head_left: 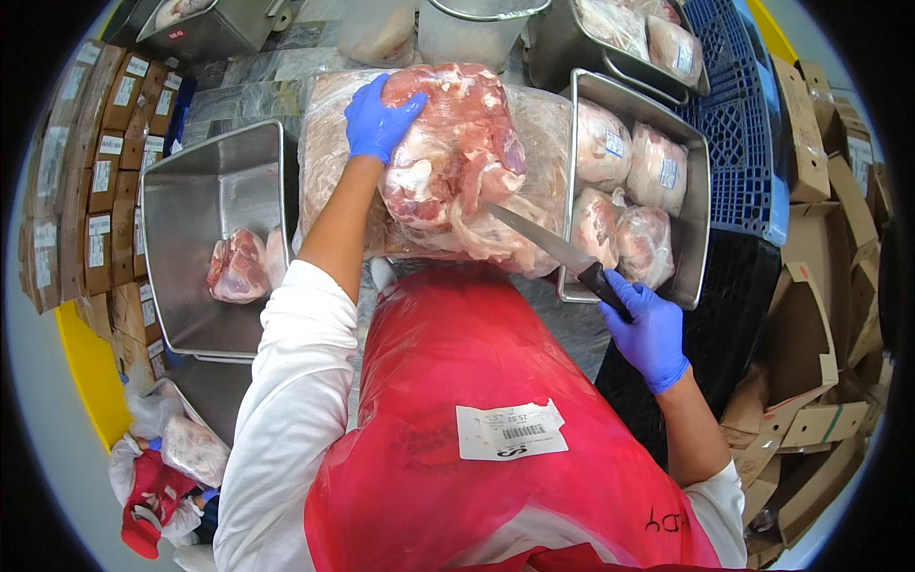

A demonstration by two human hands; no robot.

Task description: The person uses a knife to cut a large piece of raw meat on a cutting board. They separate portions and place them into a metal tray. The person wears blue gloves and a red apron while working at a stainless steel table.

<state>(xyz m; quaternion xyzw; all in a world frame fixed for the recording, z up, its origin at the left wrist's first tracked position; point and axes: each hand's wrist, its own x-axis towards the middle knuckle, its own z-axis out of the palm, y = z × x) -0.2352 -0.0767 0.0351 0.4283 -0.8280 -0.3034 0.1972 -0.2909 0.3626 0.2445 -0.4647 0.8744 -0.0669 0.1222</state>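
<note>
A large piece of raw meat lies on the plastic-covered surface, between a left steel tub and a right steel tub. The left hand rests on it, grip spread; the right hand has its grip clamped around a knife, tip at the meat.

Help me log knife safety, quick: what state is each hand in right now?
Left hand: open, laid on the big piece of meat.
Right hand: closed, holding the knife by its black handle.
</note>
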